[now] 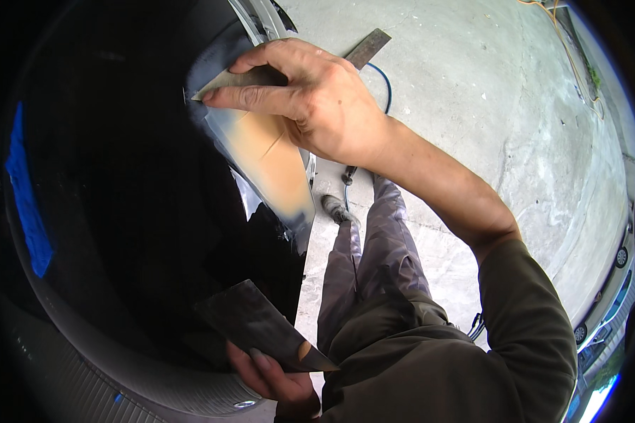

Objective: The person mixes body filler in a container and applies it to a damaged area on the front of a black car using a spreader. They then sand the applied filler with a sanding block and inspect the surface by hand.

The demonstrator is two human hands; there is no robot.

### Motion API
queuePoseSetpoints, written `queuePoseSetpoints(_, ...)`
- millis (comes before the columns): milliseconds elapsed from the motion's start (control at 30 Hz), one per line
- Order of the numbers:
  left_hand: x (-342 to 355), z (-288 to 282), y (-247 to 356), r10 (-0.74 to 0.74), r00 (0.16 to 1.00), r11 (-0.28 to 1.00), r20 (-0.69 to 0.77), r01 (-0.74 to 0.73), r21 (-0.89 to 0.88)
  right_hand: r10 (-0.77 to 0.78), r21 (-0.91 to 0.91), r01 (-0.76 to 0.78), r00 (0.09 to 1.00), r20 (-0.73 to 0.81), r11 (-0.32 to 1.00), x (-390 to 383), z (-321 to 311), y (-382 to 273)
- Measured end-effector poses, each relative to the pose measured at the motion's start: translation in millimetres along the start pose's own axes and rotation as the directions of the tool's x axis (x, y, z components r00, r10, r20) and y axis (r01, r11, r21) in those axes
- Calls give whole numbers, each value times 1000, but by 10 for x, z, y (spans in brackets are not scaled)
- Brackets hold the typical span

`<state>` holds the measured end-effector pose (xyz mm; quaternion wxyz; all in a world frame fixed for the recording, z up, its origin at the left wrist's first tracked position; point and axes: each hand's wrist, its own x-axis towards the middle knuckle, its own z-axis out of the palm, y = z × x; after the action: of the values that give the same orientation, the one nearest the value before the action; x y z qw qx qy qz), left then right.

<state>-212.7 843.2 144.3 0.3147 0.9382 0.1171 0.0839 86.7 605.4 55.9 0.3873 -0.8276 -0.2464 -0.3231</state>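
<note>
My right hand (324, 99) reaches over a glossy black car panel (148, 211). Its thumb and fingers pinch a thin, flat grey-tan piece (217, 86), pressed to the panel near its edge; whether it is a spreader or folded sandpaper I cannot tell. Just below that hand lies a sanded, tan filler patch (275, 166) with grey edges and a thin line across it. Closer to me, my left hand (275, 377) grips a dark rectangular plate (261, 321) from beneath, held tilted. A small tan spot shows near the plate's corner.
Blue tape (28, 197) sticks to the car's far left side. On the concrete floor (466, 92) lie a flat board (368, 48) and a dark blue hose (388, 84). An orange cord (561, 28) runs along the upper right. Parked cars (607, 303) stand at the right edge.
</note>
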Motion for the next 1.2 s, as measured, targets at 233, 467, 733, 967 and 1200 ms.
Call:
queuePoseSetpoints(233, 106, -51, 117, 106, 990, 977, 95, -122, 177, 39, -1, -39, 999, 17, 999, -172, -71, -166)
queuePoseSetpoints(467, 337, 69, 234, 575, 806, 672, 138, -562, 483, 111, 110, -109, 994, -8, 988, -595, -115, -464)
queuePoseSetpoints(733, 370, 67, 277, 629, 765, 644, 134, -610, 461, 158, 83, -156, 987, -11, 984, -966, -230, -792)
queuePoseSetpoints(967, 416, 109, 283, 696, 712, 619, 91, -660, 426, 233, 69, -232, 973, -3, 970, -1204, -291, -1078)
queuePoseSetpoints(1200, 495, 135, 231, 754, 647, 553, 110, -717, 424, 263, 143, -274, 960, 93, 951, -1305, -447, -1187)
